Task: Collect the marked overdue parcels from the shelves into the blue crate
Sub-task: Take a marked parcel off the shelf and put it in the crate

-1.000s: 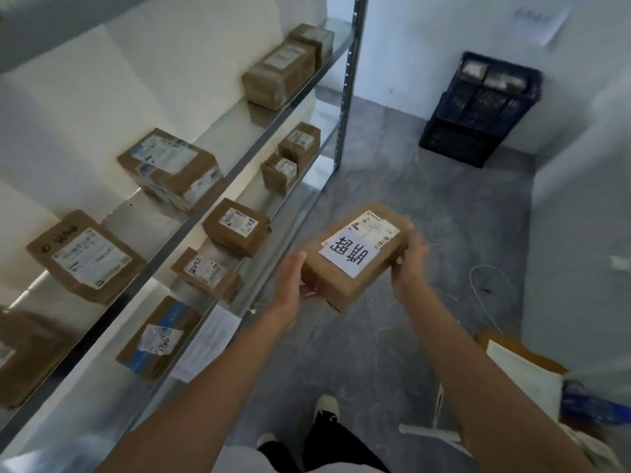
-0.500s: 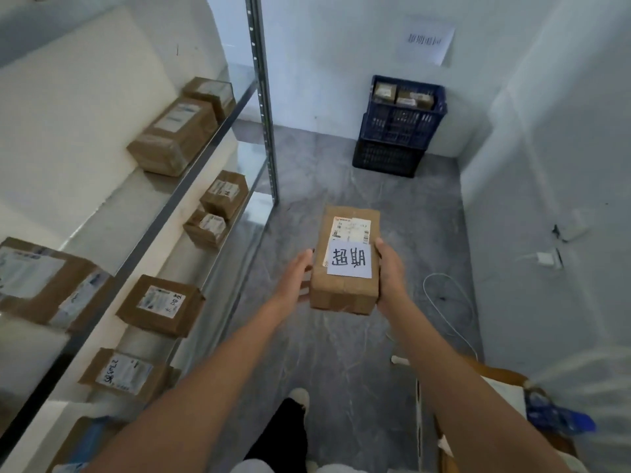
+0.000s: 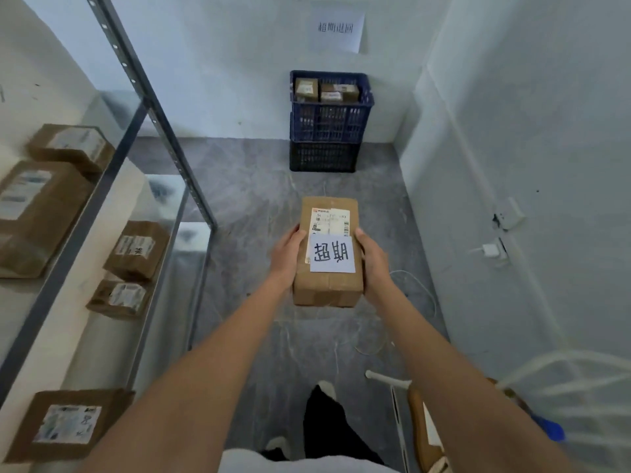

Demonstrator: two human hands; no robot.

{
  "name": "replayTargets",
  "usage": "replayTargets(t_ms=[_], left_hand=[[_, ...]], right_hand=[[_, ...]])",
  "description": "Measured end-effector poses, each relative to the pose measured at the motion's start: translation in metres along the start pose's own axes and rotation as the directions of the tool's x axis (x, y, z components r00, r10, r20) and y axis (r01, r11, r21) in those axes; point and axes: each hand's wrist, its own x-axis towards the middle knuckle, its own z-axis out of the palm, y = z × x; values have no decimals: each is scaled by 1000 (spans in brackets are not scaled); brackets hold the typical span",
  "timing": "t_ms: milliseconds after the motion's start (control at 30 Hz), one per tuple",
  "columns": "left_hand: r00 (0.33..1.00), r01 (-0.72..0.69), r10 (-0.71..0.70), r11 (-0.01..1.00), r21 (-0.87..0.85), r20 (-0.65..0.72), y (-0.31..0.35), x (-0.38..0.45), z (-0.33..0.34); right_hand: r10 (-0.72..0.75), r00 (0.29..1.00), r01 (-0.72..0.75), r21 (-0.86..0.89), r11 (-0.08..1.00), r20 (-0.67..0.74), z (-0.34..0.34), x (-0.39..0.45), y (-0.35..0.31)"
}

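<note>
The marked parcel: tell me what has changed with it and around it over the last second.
The person has turned away from the shelves toward the blue crate, which now lies straight ahead across the floor. The marked parcel, tilted a second ago, now points lengthwise at the crate. Unchanged: the left hand and right hand still hold its sides, and the crate already has parcels in it.

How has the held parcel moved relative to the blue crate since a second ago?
Yes. The parcel, gripped by the left hand and right hand, now lies directly below the blue crate, no longer left of it.
</note>
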Motion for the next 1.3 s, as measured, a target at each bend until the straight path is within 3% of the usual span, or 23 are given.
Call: replayTargets(t_ms=[300,500,833,1300], left_hand=[[991,-93,106,983,156,-79,56,110,48],[990,-133,139,969,209,-16,109,202,67],[992,-118,107,970,213,62,172,339,139],[999,-38,42,975,220,-13,230,519,212]], right_hand=[[30,999,-31,-17,999,-27,17,121,-68],[-29,996,25,-43,999,-81,48,198,-119],[-16,986,15,-9,1000,-164,52,327,-205],[36,988,-46,-62,997,-151,69,508,-302]])
